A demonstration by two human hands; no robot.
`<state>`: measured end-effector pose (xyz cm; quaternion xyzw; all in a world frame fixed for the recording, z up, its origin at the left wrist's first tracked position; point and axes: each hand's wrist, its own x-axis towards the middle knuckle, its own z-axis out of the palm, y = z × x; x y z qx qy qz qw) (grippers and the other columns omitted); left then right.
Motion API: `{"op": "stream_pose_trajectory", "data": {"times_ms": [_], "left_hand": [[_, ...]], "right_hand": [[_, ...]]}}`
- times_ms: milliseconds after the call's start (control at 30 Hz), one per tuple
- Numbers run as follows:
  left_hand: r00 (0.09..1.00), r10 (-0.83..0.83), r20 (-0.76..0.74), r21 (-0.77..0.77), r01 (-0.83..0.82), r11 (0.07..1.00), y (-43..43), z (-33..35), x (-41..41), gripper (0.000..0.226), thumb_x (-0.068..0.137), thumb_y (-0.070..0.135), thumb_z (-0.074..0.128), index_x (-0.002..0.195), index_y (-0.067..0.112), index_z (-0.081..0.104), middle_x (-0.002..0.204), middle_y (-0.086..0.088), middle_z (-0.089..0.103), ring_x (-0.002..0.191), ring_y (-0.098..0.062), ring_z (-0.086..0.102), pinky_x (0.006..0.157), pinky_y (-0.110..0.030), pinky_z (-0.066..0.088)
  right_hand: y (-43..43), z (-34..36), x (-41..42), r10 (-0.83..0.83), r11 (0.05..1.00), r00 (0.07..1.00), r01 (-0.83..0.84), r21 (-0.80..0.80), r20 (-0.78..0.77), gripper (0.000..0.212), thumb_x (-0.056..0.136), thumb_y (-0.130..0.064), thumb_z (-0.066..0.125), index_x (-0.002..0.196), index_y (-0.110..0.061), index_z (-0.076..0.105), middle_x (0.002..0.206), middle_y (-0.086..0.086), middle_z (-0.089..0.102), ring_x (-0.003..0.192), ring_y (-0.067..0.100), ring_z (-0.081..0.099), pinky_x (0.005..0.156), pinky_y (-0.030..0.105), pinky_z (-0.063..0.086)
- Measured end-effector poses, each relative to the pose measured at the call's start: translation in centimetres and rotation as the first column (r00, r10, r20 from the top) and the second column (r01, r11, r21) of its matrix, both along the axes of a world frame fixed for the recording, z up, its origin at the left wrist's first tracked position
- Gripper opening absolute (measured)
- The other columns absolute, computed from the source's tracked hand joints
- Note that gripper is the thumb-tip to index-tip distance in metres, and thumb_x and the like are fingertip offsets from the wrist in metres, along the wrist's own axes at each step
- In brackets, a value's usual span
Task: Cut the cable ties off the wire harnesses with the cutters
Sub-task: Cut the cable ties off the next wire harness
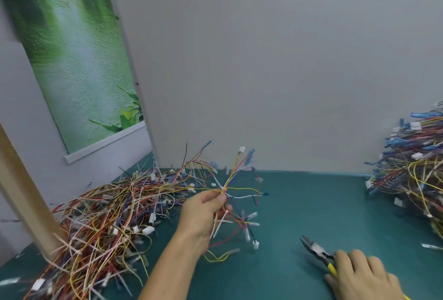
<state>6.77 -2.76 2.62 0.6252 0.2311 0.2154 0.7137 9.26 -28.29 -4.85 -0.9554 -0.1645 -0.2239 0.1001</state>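
**Wire harness held for cutting.** A wire harness (225,190) is pinched between the thumb and curled fingers of the left hand (203,215), its wires fanned out above the green tabletop (299,203). A white cable tie (221,221) is seen on the harness just below the thumb. To the lower right of the harness, the cutters (316,250) are gripped by their yellow handles in the right hand (359,273), blades parted. One heap of harnesses (107,215) is piled left of the held harness, and another heap (412,167) lies well apart to its right.

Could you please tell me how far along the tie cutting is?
Done: probably the loose tangle of coloured wires at left, though I cannot confirm. In hand: the left hand grips a multicoloured wire harness, its white plastic cable tie uncut; the right hand holds the yellow-handled cutters apart from it. Left: likely the tighter heap of harnesses at right.
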Motion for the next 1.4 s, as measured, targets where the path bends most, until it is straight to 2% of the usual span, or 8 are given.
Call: {"op": "stream_pose_trajectory", "data": {"times_ms": [100,167,400,800,1000,1133,1267,1400], "left_hand": [[1.000,-0.013,0.018,-0.099,0.015,0.995,-0.6,-0.5,0.0,0.015,0.090,-0.004,0.057,0.085,0.003,0.069,0.062,-0.008,0.065,0.058,-0.017,0.059,0.060,-0.030,0.047],[0.999,-0.040,0.024,-0.129,0.042,0.991,-0.8,-0.5,0.0,0.016,0.090,-0.005,0.056,0.084,0.003,0.069,0.061,-0.007,0.065,0.056,-0.015,0.060,0.058,-0.028,0.049],[0.986,-0.139,0.094,-0.179,0.154,0.972,-0.8,-0.2,0.2,0.016,0.086,-0.011,0.057,0.084,-0.001,0.069,0.068,-0.008,0.066,0.056,-0.015,0.061,0.053,-0.025,0.051],[0.916,-0.398,0.054,0.105,0.392,0.914,-2.7,-0.7,0.4,0.033,0.080,-0.012,0.065,0.074,0.016,0.079,0.083,-0.002,0.075,0.071,-0.013,0.060,0.068,-0.026,0.048],[0.912,-0.411,0.006,0.060,0.410,0.910,-2.8,-1.0,0.7,0.011,0.087,0.012,0.067,0.087,0.005,0.076,0.083,-0.006,0.071,0.071,-0.013,0.060,0.063,-0.022,0.049],[0.987,-0.125,-0.100,-0.208,0.103,0.973,-1.8,-0.7,0.9,0.028,0.087,0.040,0.064,0.099,0.015,0.063,0.100,-0.008,0.067,0.087,-0.022,0.065,0.075,-0.035,0.051],[0.943,0.323,0.078,-0.586,-0.219,0.780,-0.1,-0.2,0.8,0.025,0.090,0.043,0.061,0.100,0.020,0.058,0.116,-0.012,0.059,0.100,-0.025,0.060,0.078,-0.038,0.049],[0.813,0.559,0.162,-0.703,-0.303,0.644,2.1,-0.4,0.6,0.029,0.098,0.043,0.047,0.107,0.017,0.057,0.104,-0.006,0.063,0.090,-0.020,0.062,0.075,-0.035,0.046]], "right_hand": [[0.1,2.0,-0.2,-0.023,0.999,0.970,0.012,-0.046,-0.243,0.036,0.082,-0.046,0.062,0.087,-0.011,0.065,0.081,0.011,0.058,0.075,0.034,0.062,0.060,0.037,0.043],[0.4,3.6,0.1,-0.047,0.996,0.934,0.070,0.052,-0.355,0.037,0.089,-0.062,0.050,0.101,-0.027,0.047,0.102,-0.003,0.050,0.102,0.022,0.057,0.074,0.031,0.042],[1.2,6.1,0.2,0.306,0.758,0.859,0.041,0.651,-0.410,0.037,0.087,-0.042,0.062,0.073,-0.010,0.053,0.058,0.008,0.059,0.062,0.018,0.060,0.059,0.026,0.040],[10.9,7.7,2.6,0.562,0.295,0.733,0.257,0.920,-0.384,0.019,0.088,-0.018,0.068,0.075,-0.004,0.065,0.057,0.004,0.058,0.054,0.019,0.046,0.054,0.031,0.036],[9.9,7.2,2.4,0.518,0.302,0.774,0.233,0.924,-0.364,0.025,0.084,-0.015,0.072,0.062,-0.009,0.061,0.048,-0.002,0.051,0.055,0.020,0.041,0.059,0.034,0.036],[9.6,7.1,2.2,0.522,0.274,0.771,0.253,0.928,-0.364,0.029,0.085,-0.018,0.072,0.061,-0.011,0.057,0.051,0.000,0.048,0.059,0.022,0.040,0.064,0.037,0.037],[9.3,7.0,2.1,0.528,0.262,0.762,0.273,0.926,-0.374,0.026,0.087,-0.019,0.070,0.069,-0.004,0.059,0.062,0.009,0.048,0.063,0.024,0.039,0.064,0.038,0.037],[9.1,6.9,2.0,0.534,0.251,0.755,0.288,0.924,-0.380,0.027,0.087,-0.016,0.069,0.077,0.007,0.060,0.060,0.010,0.047,0.056,0.022,0.039,0.056,0.035,0.037]]}}
